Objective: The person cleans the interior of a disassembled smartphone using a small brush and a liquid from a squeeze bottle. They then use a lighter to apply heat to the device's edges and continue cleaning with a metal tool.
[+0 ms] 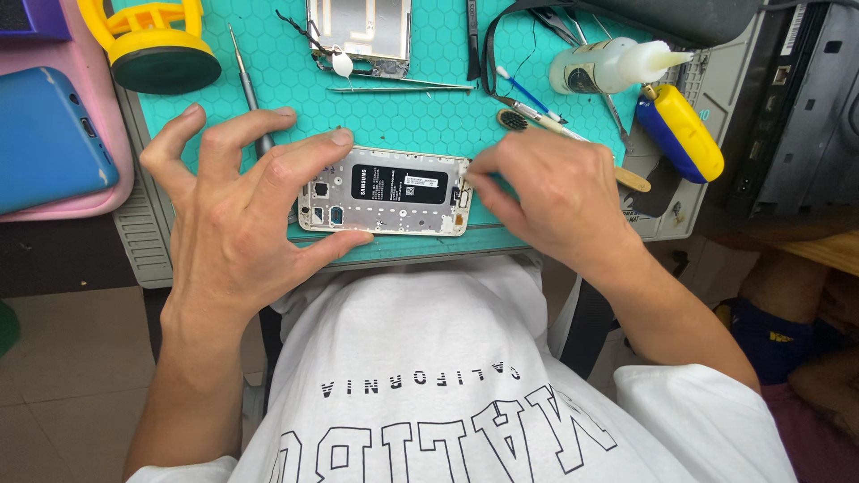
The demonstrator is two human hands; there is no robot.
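An opened smartphone (385, 192) with its back cover off lies near the front edge of a teal work mat (420, 116); its black battery and gold frame show. My left hand (237, 210) pinches the phone's left end between thumb and fingers. My right hand (550, 192) rests at the phone's right end, fingertips pressed together on a small part by the frame. Whether it holds a tiny piece I cannot tell.
On the mat lie a second phone frame (360, 34), a yellow suction cup (154, 46), a screwdriver (246, 85), tweezers (403, 87), a brush (573, 134), a glue bottle (613, 64) and a yellow-blue tool (682, 132). A blue phone (45, 139) lies left.
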